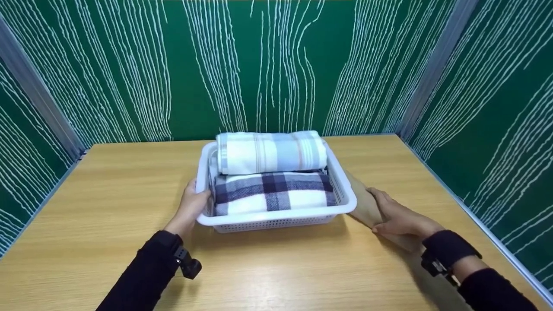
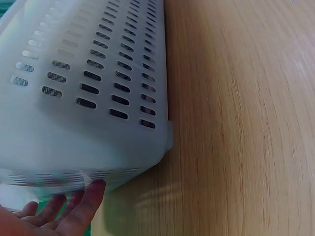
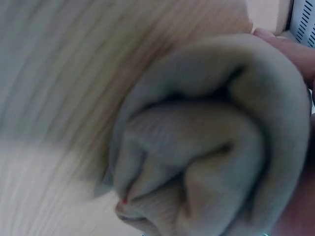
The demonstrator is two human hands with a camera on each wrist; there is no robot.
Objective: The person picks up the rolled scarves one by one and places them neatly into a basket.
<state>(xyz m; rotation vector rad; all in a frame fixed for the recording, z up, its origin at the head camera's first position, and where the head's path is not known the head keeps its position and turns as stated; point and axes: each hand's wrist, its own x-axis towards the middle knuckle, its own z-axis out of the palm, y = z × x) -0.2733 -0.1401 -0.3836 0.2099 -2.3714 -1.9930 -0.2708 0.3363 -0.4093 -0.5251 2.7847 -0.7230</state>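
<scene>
A white plastic basket [image 1: 276,216] with slotted walls stands mid-table, holding two folded cloths. The white and light-blue plaid cloth [image 1: 270,153] lies rolled at the back, rising above the rim. In front of it is a dark purple and white checked cloth [image 1: 276,192]. My left hand [image 1: 193,205] grips the basket's left side, thumb at the rim; its fingers [image 2: 88,204] touch the outer wall in the left wrist view. My right hand [image 1: 399,218] holds a rolled beige cloth [image 1: 365,203] beside the basket's right side. The roll's spiral end [image 3: 206,147] fills the right wrist view, somewhat blurred.
The wooden table [image 1: 116,207] reaches back to a green wall panel [image 1: 198,86] with white wavy lines. Another green panel [image 1: 510,142] stands along the right edge, and one more [image 1: 21,172] on the left. Grey frame posts [image 1: 436,69] join the panels at the corners.
</scene>
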